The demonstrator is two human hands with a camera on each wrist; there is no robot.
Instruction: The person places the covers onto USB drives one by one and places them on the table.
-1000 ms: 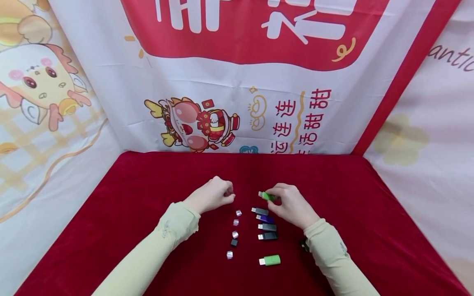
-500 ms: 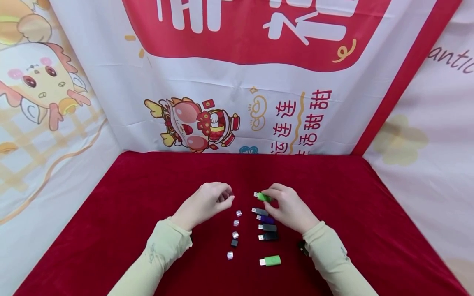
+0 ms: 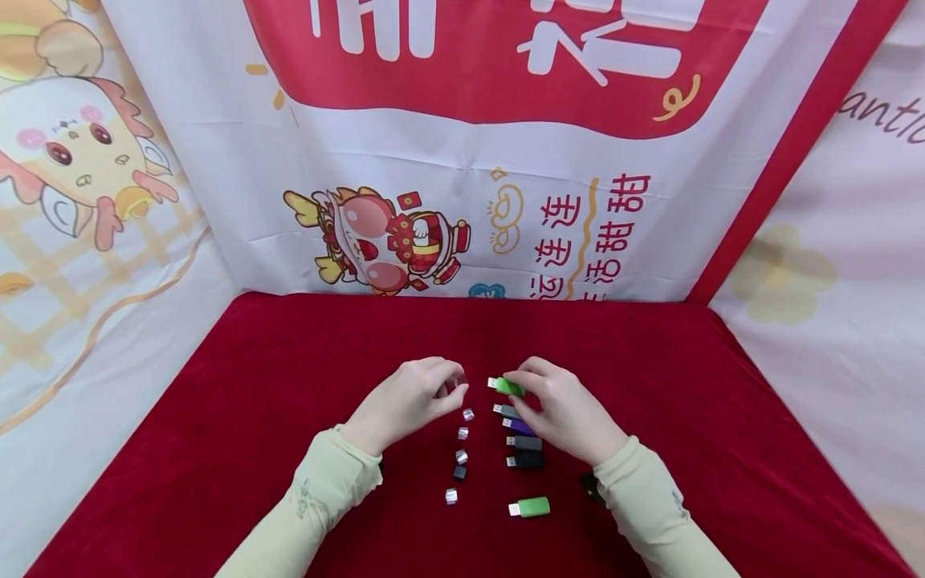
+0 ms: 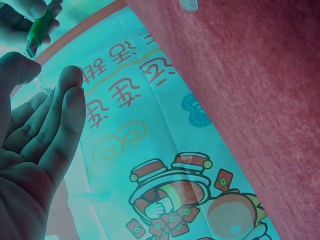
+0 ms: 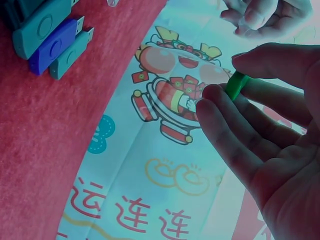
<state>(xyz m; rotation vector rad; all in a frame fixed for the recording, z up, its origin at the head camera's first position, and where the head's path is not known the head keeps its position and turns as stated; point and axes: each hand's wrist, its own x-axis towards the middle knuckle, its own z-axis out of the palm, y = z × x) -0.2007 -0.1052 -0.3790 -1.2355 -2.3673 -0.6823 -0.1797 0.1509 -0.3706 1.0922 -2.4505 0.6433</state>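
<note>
1. Right hand (image 3: 562, 405) pinches a green USB stick (image 3: 510, 387) above the red cloth (image 3: 621, 345); probably light, stiff, smooth; best held by its sides.
2. Left hand (image 3: 405, 401) pinches a clear cap (image 4: 46, 86), likely slippery; grip its edges.
3. Other sticks (image 3: 525, 443) lie nearby.

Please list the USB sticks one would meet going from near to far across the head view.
Near green stick → black stick → nearer gray stick → purple stick → farther gray stick → far green stick, held in the right hand.
</note>
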